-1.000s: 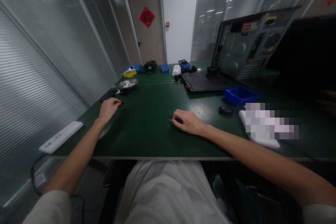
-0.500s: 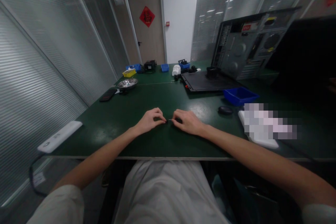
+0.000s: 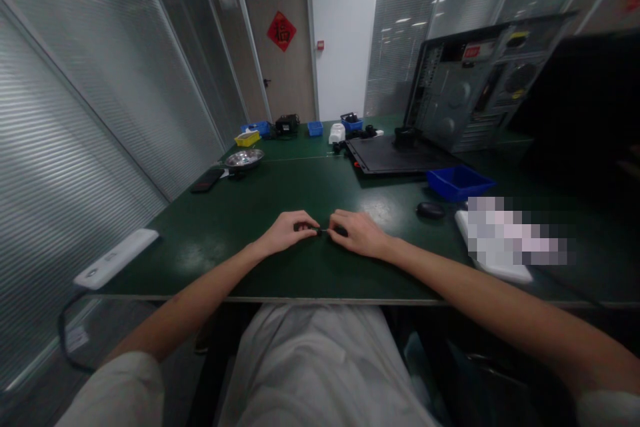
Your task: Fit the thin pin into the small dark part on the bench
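Close above the green table (image 3: 290, 280), my left hand (image 3: 286, 231) pinches a small dark piece (image 3: 319, 232) between thumb and fingertips. Its kind is too small to make out. Just to the right, the fingers of my right hand (image 3: 361, 233) are closed around a slim dark object with a thin metal shaft (image 3: 325, 231). Most of that object is hidden inside the hand. The shaft points left and reaches the dark piece, and the two hands are only a small gap apart.
Right of my hands lie a black mouse (image 3: 430, 210), a blue tray (image 3: 459, 183) and a white keyboard-like slab (image 3: 493, 260), partly pixelated. An open computer case (image 3: 465, 90) stands behind a black panel (image 3: 395, 157). Leftward are a metal bowl (image 3: 245, 159), a phone (image 3: 207, 181) and a power strip (image 3: 117, 258).
The fingers of my left hand have shifted slightly to the right and flattened over the small dark piece. My right hand stays almost in place.
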Available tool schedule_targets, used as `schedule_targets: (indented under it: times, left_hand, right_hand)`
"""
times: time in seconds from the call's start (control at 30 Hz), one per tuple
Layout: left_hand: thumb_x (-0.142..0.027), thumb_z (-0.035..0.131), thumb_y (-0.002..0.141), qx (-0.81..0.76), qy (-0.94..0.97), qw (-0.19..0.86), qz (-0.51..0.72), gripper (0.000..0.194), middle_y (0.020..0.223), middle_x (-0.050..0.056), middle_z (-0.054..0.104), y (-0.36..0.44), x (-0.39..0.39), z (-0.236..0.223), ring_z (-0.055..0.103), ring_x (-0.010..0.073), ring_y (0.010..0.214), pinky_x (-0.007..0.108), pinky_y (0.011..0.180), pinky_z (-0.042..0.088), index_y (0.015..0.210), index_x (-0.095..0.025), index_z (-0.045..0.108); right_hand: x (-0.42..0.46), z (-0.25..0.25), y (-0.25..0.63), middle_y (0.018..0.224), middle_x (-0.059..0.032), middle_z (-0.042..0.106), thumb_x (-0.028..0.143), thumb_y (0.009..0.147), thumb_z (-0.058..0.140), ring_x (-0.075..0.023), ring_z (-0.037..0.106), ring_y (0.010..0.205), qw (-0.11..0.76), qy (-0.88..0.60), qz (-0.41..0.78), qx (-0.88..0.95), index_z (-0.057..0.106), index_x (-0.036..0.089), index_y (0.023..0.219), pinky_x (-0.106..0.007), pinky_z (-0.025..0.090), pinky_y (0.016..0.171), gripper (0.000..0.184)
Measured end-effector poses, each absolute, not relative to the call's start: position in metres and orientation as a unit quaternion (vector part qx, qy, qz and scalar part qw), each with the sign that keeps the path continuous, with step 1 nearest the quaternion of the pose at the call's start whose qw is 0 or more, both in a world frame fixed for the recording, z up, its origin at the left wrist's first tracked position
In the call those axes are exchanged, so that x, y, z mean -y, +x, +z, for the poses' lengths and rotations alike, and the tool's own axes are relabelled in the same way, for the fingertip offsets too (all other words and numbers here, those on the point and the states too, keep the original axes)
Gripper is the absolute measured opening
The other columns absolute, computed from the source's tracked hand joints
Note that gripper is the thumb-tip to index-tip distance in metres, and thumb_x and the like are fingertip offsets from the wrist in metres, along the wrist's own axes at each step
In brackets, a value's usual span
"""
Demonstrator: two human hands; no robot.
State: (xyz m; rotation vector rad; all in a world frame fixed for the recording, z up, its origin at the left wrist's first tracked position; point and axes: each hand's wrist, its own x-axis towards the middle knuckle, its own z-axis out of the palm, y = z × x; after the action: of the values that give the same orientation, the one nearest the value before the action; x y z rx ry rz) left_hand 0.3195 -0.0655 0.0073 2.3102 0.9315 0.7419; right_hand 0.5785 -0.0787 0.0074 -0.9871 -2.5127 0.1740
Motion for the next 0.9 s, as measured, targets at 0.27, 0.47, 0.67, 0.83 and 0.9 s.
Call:
schedule_targets:
  times: [0.27,0.47,0.67,0.83,0.9]
  left_hand:
    - [-0.034,0.070,0.092,-0.329,0.855,0.275,0.293,0.023,0.103,0.010,0.072,0.3196,0.0674,0.0085,0.066,0.0199,0.092,0.030,0.085,0.050,0.104,-0.018,0.081]
    - [-0.034,0.073,0.089,-0.341,0.833,0.308,0.309,0.022,0.103,0.009,0.074,0.3202,0.0676,0.0075,0.068,0.0209,0.095,0.031,0.088,0.051,0.102,-0.018,0.081]
    - [-0.034,0.073,0.089,-0.347,0.825,0.317,0.315,0.024,0.103,0.010,0.074,0.3194,0.0680,0.0105,0.068,0.0210,0.093,0.031,0.085,0.052,0.104,-0.017,0.081]
    - [-0.031,0.073,0.090,-0.326,0.852,0.291,0.290,0.020,0.099,0.009,0.074,0.3227,0.0692,0.0102,0.067,0.0198,0.089,0.030,0.083,0.050,0.102,-0.018,0.082]
    - [-0.031,0.073,0.089,-0.321,0.853,0.292,0.291,0.019,0.099,0.009,0.074,0.3241,0.0692,0.0085,0.068,0.0200,0.091,0.030,0.085,0.050,0.101,-0.019,0.082]
  right_hand:
    - [0.0804,0.0081,0.5789,0.097,-0.0024,0.065,0.033,0.098,0.056,-0.0141,0.057,0.077,0.223,-0.345,0.061,0.910,0.063,0.021,0.098,-0.026,0.031,0.064,0.013]
    - [0.0816,0.0074,0.5781,0.096,-0.0028,0.064,0.032,0.100,0.054,-0.0145,0.058,0.078,0.249,-0.334,0.070,0.906,0.062,0.021,0.099,-0.026,0.035,0.066,0.013]
    - [0.0809,0.0083,0.5773,0.096,-0.0032,0.064,0.031,0.099,0.055,-0.0150,0.058,0.079,0.255,-0.331,0.084,0.905,0.061,0.021,0.099,-0.026,0.036,0.067,0.012]
    - [0.0814,0.0076,0.5746,0.097,-0.0028,0.063,0.033,0.099,0.054,-0.0144,0.057,0.076,0.219,-0.322,0.065,0.919,0.062,0.021,0.099,-0.026,0.034,0.066,0.014]
    - [0.0813,0.0065,0.5734,0.097,-0.0027,0.063,0.033,0.100,0.053,-0.0141,0.056,0.075,0.218,-0.320,0.058,0.920,0.061,0.021,0.100,-0.026,0.033,0.065,0.014]
